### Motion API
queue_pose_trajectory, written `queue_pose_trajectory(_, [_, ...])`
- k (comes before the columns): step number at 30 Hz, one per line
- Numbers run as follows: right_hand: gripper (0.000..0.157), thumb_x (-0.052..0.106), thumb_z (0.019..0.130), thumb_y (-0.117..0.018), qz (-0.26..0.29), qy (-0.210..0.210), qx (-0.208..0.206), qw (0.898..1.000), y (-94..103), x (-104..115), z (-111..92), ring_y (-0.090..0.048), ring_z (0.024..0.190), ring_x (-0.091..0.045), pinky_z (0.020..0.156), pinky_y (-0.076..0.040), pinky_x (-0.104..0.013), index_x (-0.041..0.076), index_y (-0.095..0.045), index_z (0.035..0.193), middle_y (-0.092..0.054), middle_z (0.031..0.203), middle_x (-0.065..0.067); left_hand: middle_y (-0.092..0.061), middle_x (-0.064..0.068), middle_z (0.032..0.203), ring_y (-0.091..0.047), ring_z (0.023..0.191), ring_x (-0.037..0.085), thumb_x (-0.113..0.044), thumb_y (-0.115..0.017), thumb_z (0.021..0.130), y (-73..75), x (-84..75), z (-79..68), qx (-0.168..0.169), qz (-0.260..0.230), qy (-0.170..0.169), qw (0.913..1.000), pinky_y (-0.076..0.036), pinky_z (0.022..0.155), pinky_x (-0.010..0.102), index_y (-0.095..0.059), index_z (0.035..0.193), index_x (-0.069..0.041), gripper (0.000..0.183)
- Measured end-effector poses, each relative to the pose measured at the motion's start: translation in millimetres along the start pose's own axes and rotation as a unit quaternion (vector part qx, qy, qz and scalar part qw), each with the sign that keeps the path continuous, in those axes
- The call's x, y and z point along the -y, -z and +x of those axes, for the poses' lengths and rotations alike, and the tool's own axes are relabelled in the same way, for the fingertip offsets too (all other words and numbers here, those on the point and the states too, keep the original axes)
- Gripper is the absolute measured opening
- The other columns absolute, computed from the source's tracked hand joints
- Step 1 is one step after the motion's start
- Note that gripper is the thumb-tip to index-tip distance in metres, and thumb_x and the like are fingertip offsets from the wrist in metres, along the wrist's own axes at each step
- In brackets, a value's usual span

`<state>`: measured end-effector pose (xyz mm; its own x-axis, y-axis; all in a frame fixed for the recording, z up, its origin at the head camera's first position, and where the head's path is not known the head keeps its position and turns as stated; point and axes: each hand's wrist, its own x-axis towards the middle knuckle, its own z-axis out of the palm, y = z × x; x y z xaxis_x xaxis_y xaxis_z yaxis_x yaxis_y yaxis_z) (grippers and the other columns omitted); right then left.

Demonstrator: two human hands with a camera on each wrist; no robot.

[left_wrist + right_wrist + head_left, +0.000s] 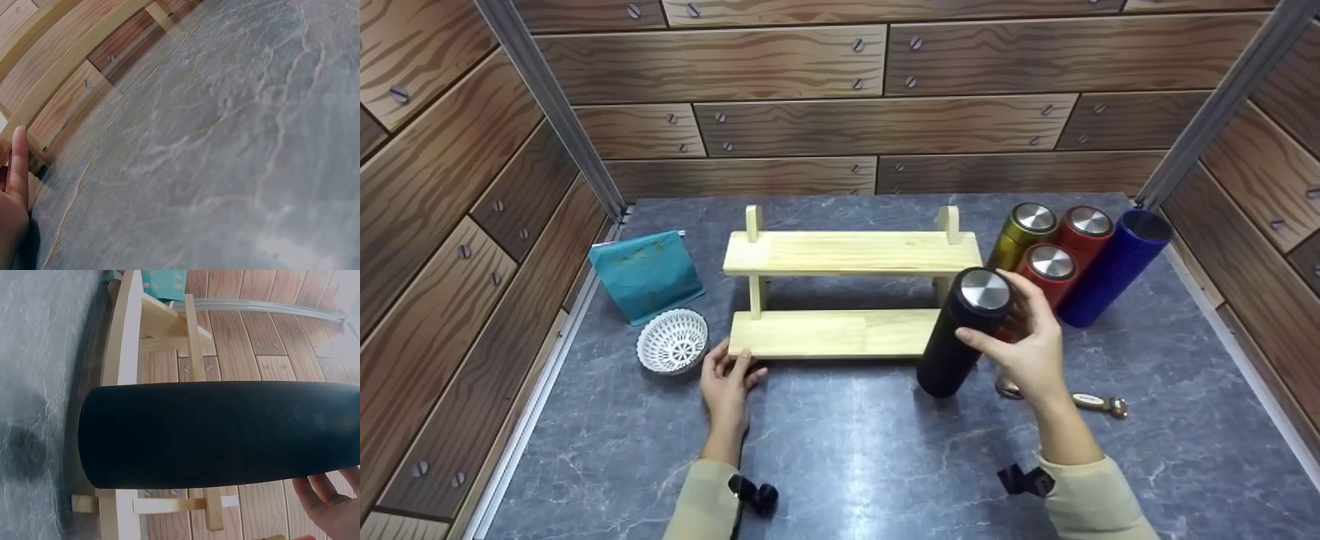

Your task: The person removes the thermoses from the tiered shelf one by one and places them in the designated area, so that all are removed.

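My right hand (1031, 352) grips a black thermos flask (949, 337) with a silver lid, thumb on one side near the top and fingers on the other. The flask stands slightly tilted before the right end of a two-tier wooden rack (810, 334). In the right wrist view, the flask (214, 436) hides part of the rack, and fingertips (318, 495) touch its side. My left hand (727, 390) holds the front left corner of the rack's lower board, its thumb against the front edge. The left wrist view shows only part of that hand (14, 197).
Right of the rack stand a gold flask (1012, 236), two red flasks (1050, 270) and a tall blue tumbler (1117, 266). A gold-coloured metal utensil (1099, 403) lies near my right wrist. On the left are a teal pouch (649, 274) and a white openwork bowl (673, 341).
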<state>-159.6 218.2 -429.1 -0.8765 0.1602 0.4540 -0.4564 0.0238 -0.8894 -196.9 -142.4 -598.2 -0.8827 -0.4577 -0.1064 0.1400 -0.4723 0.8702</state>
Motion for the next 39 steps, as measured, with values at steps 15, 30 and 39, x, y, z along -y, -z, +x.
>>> queue_pose_trajectory(15, [0.082, -0.019, 0.056, -0.080, -0.025, -0.005, -0.025, 0.999, 26.7, -1, -6, -0.057, 0.099, -0.022, 0.077, -0.053, -0.023, 0.000, -0.048, 0.130, -0.060, 0.117, -0.011, -0.051, 0.017, 0.108, -0.064, 0.081, 0.023, 0.001, -0.065, 0.085, 1.2, 0.3, 0.2, 0.003, 0.007, -0.005, 1.0000, -0.060, 0.061, 0.038, -0.045, 0.127, -0.001, 0.047])
queue_pose_trajectory(30, [0.074, -0.020, 0.060, -0.076, -0.033, -0.006, -0.079, 0.996, 48.2, 18, -14, -0.058, 0.095, -0.017, 0.077, -0.052, -0.020, -0.001, -0.050, 0.127, -0.062, 0.110, -0.006, -0.049, 0.017, 0.107, -0.064, 0.081, 0.023, 0.002, -0.065, 0.084, -1.2, 0.3, -0.2, 0.004, -0.004, 0.003, 1.0000, -0.060, 0.060, 0.036, -0.044, 0.128, 0.000, 0.049])
queue_pose_trajectory(39, [0.077, -0.019, 0.059, -0.077, -0.045, -0.014, -0.111, 0.993, 78.3, -5, -13, -0.059, 0.093, -0.019, 0.075, -0.053, -0.019, 0.003, -0.051, 0.128, -0.061, 0.112, -0.009, -0.051, 0.016, 0.108, -0.063, 0.081, 0.022, 0.002, -0.066, 0.084, 1.4, 0.6, 0.8, 0.002, -0.009, 0.002, 1.0000, -0.061, 0.060, 0.037, -0.045, 0.128, -0.001, 0.049])
